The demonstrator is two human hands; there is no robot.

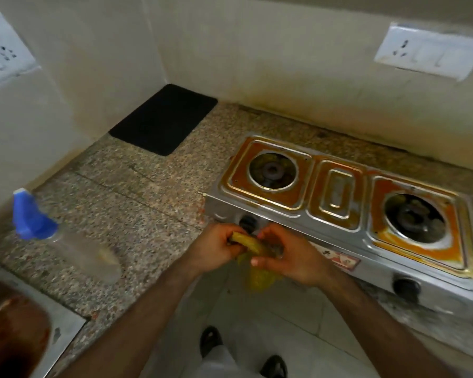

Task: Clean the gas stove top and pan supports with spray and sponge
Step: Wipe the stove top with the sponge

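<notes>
Fingers (pixel 260 261) of both hands pinched a yellow sponge (pixel 250 245) in a thin yellowish wrapper, held before the table edge. The left hand (pixel 216 248) and right hand (pixel 290 257) met near the orange-stained gas stove (pixel 339 203); a spray bottle (pixel 66 238) stood leftward.

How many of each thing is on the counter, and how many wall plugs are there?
Stove: 1
Spray bottle: 1
Black mat: 1
Wall plug plates: 2
Yellow sponge, held over the counter's edge by the left hand and right hand: 1
Total: 6
</notes>
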